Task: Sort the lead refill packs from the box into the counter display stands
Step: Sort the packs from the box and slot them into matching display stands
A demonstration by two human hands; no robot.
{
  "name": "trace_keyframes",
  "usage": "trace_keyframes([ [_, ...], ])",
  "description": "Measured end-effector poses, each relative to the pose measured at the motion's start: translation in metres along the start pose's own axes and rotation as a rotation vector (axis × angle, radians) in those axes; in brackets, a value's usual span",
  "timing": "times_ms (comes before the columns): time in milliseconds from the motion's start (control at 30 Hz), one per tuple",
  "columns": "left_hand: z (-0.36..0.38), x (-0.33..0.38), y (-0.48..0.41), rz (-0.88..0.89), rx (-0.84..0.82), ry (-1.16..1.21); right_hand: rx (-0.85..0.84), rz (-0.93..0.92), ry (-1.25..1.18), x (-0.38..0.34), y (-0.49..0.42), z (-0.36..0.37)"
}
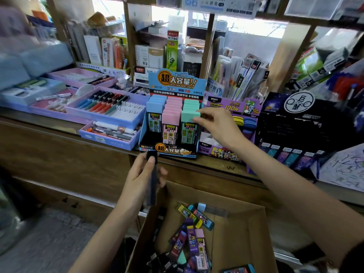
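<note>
- the right hand (216,125) pinches the top of a mint-capped pack (190,117) between thumb and fingertips. the pack is at the near end of the right-hand column in the blue display stand (175,83) and looks nearly seated.
- the left hand (140,179) is curled round a dark pack (153,180), held upright just near of the stand's front lip, with the thumb pressed on its upper end.
- step in hand, as i read it: filing the mint pack among its own colour while the dark one waits.
- the next move likely calls for letting go once the pack sits level with its row, then matching the dark pack to a stand. that may be the black stand (295,123) to the right, though the pack's label is too blurred to tell.
- materials: the packs are slim, hard, glossy plastic slabs with pastel caps. the stands are printed card with stepped tiers.
- the cardboard box (246,211), matte brown, sits near and below the counter. it holds loose packs (194,239) in purple, pink, yellow and blue, lying jumbled.
- a purple stand (232,107) sits just right of the blue one.
</note>
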State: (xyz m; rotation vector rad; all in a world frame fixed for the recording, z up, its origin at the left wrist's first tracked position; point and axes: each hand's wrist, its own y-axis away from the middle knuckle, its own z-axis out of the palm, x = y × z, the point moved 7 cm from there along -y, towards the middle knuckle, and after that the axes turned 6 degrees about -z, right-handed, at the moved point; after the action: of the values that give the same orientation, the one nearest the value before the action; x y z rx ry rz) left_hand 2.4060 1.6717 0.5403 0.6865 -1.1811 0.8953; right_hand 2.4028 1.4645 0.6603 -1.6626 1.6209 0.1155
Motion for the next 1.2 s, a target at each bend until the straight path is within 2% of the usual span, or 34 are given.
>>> trace_keyframes([
  [100,-0.002,-0.002,0.001,-0.032,0.026,0.026,-0.051,0.014,-0.017,0.003,0.001,0.006],
  [167,-0.003,-0.007,0.000,-0.087,0.039,0.143,-0.077,-0.001,0.019,0.005,0.001,0.009],
  [300,0.002,-0.007,0.000,-0.113,0.032,0.234,-0.053,0.028,0.068,0.011,0.002,0.014],
  [433,0.002,-0.004,-0.002,-0.037,0.064,0.064,-0.065,0.038,0.202,0.011,-0.001,0.016],
  [533,0.006,0.003,-0.001,0.038,0.063,-0.129,-0.110,0.044,0.466,0.007,-0.001,0.013],
  [600,0.008,0.008,-0.001,0.088,0.100,-0.178,-0.071,0.029,0.575,0.001,0.007,0.010],
  [633,0.011,0.010,-0.001,0.109,0.109,-0.199,-0.052,0.028,0.517,-0.002,0.013,0.009],
  [667,0.015,0.012,-0.001,0.124,0.108,-0.226,-0.060,0.045,0.360,-0.004,0.020,0.010],
  [767,0.035,0.018,0.000,0.190,0.067,-0.323,-0.194,0.137,-0.223,-0.015,0.048,0.025],
  [833,0.051,0.022,0.000,0.236,0.033,-0.366,-0.198,0.160,-0.364,-0.017,0.063,0.025],
  [933,0.074,0.022,-0.001,0.266,-0.015,-0.405,-0.098,0.224,-0.472,-0.009,0.080,0.010],
  [1200,0.156,0.017,-0.001,0.335,-0.209,-0.475,0.064,0.254,-0.393,0.027,0.122,-0.060],
])
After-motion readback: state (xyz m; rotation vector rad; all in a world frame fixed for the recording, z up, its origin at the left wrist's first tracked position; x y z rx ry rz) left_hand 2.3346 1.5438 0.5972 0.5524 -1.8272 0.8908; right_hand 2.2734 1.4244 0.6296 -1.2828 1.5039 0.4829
